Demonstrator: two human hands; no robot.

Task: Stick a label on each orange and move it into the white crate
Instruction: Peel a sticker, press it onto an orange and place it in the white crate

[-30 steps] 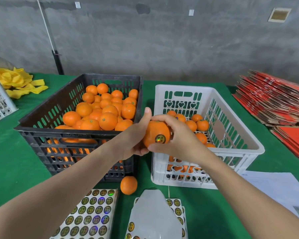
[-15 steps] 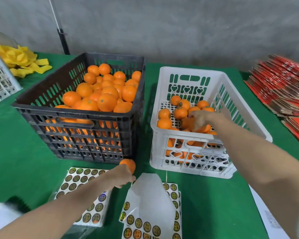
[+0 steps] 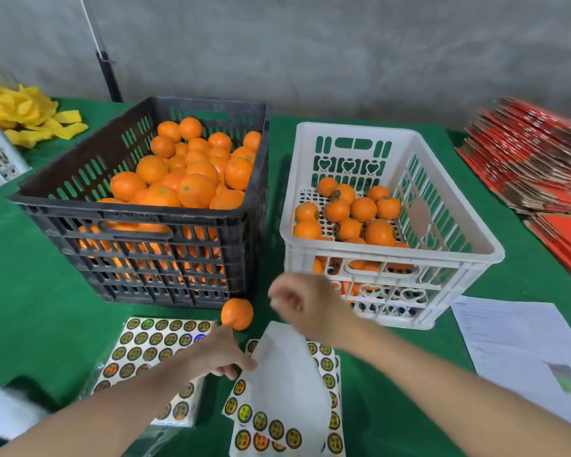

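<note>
Person's left hand [image 3: 220, 354] is low over the table, fingertips curled down at the left edge of the nearer label sheet [image 3: 264, 420], right where its white backing flap [image 3: 287, 374] curls up. Thumb and fingers are bunched close together at that edge, but whether they're pinching a label or just touching the sheet can't be told. Right hand [image 3: 307, 308] hangs in the air in front of the white crate [image 3: 393, 268], blurred, fingers loosely curled w/ nothing seen in them.

One loose orange [image 3: 237, 314] sits on the green tablecloth [image 3: 30, 291], just in front of the black crate's near right corner and just beyond the left hand; no label shows on its visible side. Black crate [image 3: 139, 258] is on the left, piled w/ unlabelled oranges [image 3: 192, 179]. White crate stands beside it on the right, approx. one layer of oranges [image 3: 353, 219] on its floor, a few showing round stickers.

Second label sheet [image 3: 145, 344] lies to the left of the first, partly under the left forearm, rows of round gold-and-dark stickers. Other stuff: yellow foam nets [image 3: 30, 113] far left, stack of red cardboard [image 3: 534, 159] far right, a printed paper [image 3: 521, 341] near the right forearm.
</note>
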